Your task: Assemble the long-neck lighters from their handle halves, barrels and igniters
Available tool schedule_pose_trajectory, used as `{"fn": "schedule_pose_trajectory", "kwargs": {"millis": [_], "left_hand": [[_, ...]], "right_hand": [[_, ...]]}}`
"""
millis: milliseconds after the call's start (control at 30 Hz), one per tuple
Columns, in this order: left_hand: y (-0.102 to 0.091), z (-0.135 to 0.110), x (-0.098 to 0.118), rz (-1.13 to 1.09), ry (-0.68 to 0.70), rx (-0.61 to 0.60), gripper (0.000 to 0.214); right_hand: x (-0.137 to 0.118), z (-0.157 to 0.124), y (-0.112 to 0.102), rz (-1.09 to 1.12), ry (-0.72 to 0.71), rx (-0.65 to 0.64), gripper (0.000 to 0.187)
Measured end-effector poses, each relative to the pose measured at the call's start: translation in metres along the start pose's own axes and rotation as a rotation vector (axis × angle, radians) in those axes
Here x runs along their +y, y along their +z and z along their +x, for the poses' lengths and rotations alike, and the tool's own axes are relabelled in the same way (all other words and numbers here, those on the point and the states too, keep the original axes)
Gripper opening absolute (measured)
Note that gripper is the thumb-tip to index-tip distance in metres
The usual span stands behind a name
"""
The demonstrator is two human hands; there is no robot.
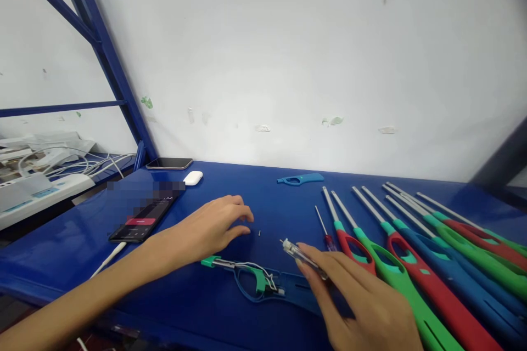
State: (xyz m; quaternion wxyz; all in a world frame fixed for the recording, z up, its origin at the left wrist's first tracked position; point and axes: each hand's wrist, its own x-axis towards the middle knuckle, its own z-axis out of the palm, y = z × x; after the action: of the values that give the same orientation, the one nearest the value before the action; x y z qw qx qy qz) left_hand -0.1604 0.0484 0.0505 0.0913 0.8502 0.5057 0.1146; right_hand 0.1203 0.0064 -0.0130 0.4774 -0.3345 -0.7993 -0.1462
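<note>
My left hand (218, 225) hovers over the blue table with thumb and fingers apart and nothing between them. Just right of its fingertips lies a tiny screw (259, 233). My right hand (358, 296) grips a clear gas tank (302, 256) with a whitish nozzle at its tip. Below and between both hands rests an opened blue lighter shell (290, 281). A green trigger (260, 279), thin white wires and a green-ended metal rod (222, 263) sit in it; my right hand hides its right end. The matching shell half (300, 179) lies farther back.
Several finished-looking long lighters (428, 279) in red, green and blue lie at the right, beside a screwdriver (325, 230). At the left are a plugged-in phone (148, 216), a white earbud case (193, 178) and another phone (169, 163). A white wall (288, 66) stands behind.
</note>
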Motion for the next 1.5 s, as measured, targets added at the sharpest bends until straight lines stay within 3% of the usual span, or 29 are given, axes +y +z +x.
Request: {"fn": "schedule_pose_trajectory", "kwargs": {"millis": [167, 333, 467, 700, 867, 1133, 1267, 1500], "left_hand": [[0.013, 0.003, -0.010, -0.044, -0.026, -0.046, 0.010], [0.017, 0.006, -0.007, -0.108, -0.009, 0.017, 0.014], [0.012, 0.013, 0.006, -0.251, -0.005, 0.081, 0.015], [0.014, 0.022, 0.034, -0.699, -0.009, 0.111, 0.021], [0.023, 0.020, 0.040, -0.950, -0.013, 0.057, 0.020], [0.022, 0.022, 0.036, -1.168, -0.011, 0.015, 0.017], [0.026, 0.024, 0.035, -1.263, -0.001, 0.010, 0.030], [0.029, 0.023, 0.037, -1.390, 0.043, -0.107, 0.052]], "right_hand": [[-0.001, 0.000, 0.000, -0.057, -0.028, 0.024, 0.018], [0.001, 0.000, -0.001, -0.078, -0.050, 0.029, 0.020], [0.002, 0.001, -0.002, -0.092, -0.045, 0.056, 0.020], [0.005, -0.001, -0.001, -0.084, -0.021, 0.040, 0.019], [0.003, -0.001, 0.000, -0.083, -0.024, 0.016, 0.019], [0.004, -0.002, 0.000, -0.085, -0.022, 0.008, 0.020], [0.005, -0.003, 0.000, -0.084, -0.040, 0.000, 0.019], [0.008, -0.006, 0.000, -0.095, -0.086, -0.056, 0.026]]}}
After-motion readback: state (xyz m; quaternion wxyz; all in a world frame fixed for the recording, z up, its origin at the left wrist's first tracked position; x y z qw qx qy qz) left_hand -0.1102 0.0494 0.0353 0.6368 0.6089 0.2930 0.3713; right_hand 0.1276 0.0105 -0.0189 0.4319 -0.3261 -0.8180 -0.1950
